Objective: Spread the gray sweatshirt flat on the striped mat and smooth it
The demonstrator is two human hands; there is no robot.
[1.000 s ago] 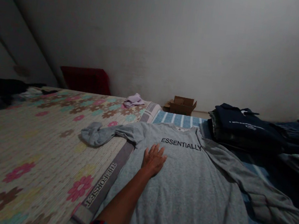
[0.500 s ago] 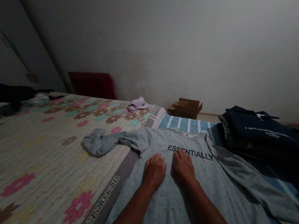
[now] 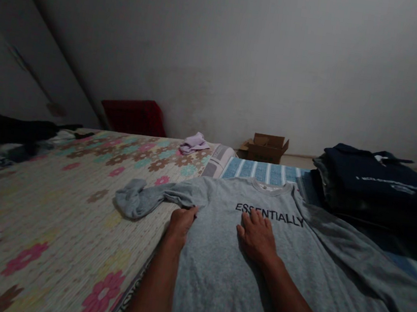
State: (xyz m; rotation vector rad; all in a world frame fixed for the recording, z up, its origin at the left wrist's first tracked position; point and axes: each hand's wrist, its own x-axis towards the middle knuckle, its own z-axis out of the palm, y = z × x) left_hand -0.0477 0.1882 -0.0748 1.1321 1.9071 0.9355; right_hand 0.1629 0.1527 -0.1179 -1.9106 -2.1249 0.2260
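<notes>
While the right hand (image 3: pixel 258 238) lies flat, fingers slightly apart, on a grey long-sleeved fabric shirt (image 3: pixel 223 275), partly over its black "ESSENTIALLY" lettering (image 3: pixel 289 219), the left hand (image 3: pixel 180 225) curls its fingers at the shirt's side edge just below a sleeve (image 3: pixel 141 201); whether they pinch the cloth, I cannot tell. The shirt lies spread front up, that sleeve across a cream, flower-patterned mat (image 3: pixel 69 224). Beyond its collar shows a blue, white-striped cloth (image 3: pixel 268 171). Near the other sleeve (image 3: pixel 364 253) sits a stack of dark folded clothes (image 3: pixel 373 190). Farther off are a crumpled lilac cloth (image 3: pixel 193 145) and an open brown cardboard box (image 3: pixel 266 151).
</notes>
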